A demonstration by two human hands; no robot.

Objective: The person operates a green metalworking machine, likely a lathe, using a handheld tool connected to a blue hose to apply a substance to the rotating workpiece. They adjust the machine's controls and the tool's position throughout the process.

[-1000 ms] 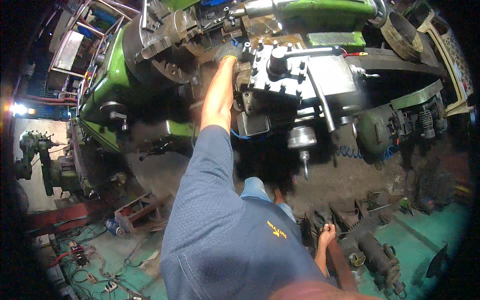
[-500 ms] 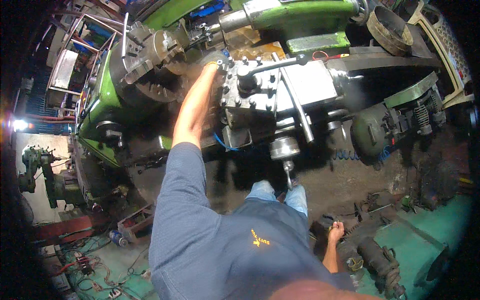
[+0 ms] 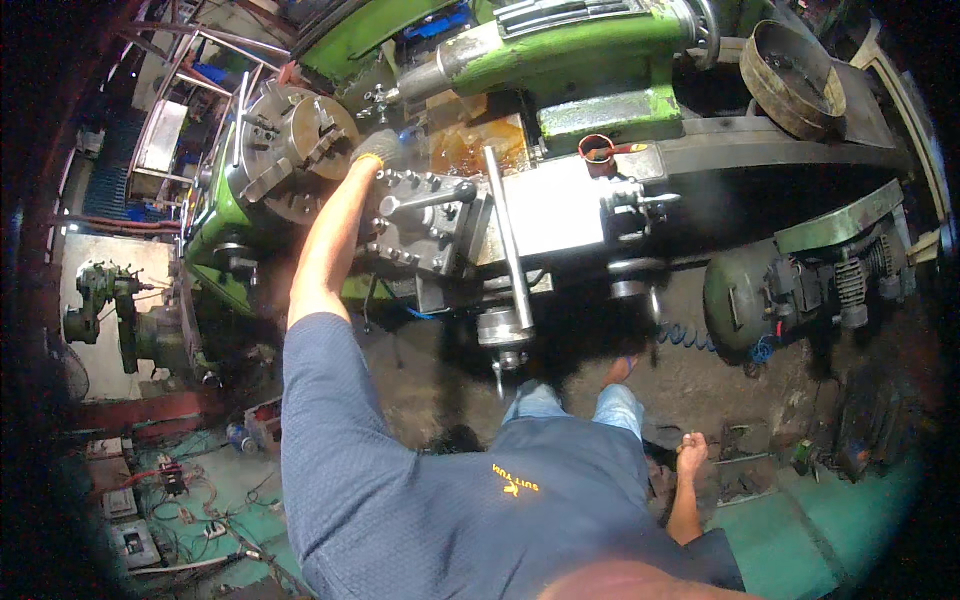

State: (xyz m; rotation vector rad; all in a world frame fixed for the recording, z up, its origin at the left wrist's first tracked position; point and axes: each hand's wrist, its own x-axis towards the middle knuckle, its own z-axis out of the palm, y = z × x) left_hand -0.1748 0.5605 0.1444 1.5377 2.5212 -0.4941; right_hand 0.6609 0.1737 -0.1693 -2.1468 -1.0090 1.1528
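My left hand, in a dark grey glove with an orange cuff, reaches in between the lathe chuck and the square tool post. Its fingers are dark and blurred, so their grip does not show. Several bolts stand up from the tool post, and a lever lies across its top. A small blue object shows beside the glove. Low on the right, away from the machine, my bare right hand is closed, its fingers curled in; whatever they hold is too small to make out.
A long metal bar slants over the brightly lit cross-slide. Behind it stands the green tailstock. A red cup and a round metal pan sit to the right. A green motor or tank stands on the floor; cables lie lower left.
The tool post now sits closer to the chuck and is turned, its lever lying differently. My left hand has shifted left toward the chuck. The whole view has moved; my right hand stays closed.
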